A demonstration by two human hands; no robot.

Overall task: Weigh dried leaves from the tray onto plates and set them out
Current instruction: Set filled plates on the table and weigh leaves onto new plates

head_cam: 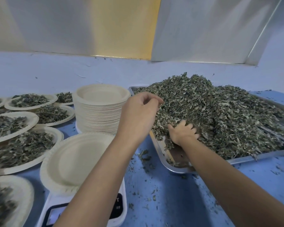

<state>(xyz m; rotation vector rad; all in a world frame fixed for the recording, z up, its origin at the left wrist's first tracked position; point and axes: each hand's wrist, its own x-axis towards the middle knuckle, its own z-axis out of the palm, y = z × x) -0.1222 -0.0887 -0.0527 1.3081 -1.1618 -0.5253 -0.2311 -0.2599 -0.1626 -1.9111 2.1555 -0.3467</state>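
A metal tray [161, 154] at the right holds a big heap of dried leaves [220, 115]. My right hand [183, 132] is dug into the heap's near left side, its fingers curled into the leaves. My left hand [141, 112] hovers at the heap's left edge with fingers loosely curled; whether they hold leaves cannot be told. An empty paper plate [75, 159] sits on a white scale [120, 208] under my left forearm.
A tall stack of empty paper plates [98, 112] stands behind the scale. Several plates filled with leaves [23, 148] crowd the left side. Leaf crumbs litter the blue table [167, 197]. A pale wall rises behind.
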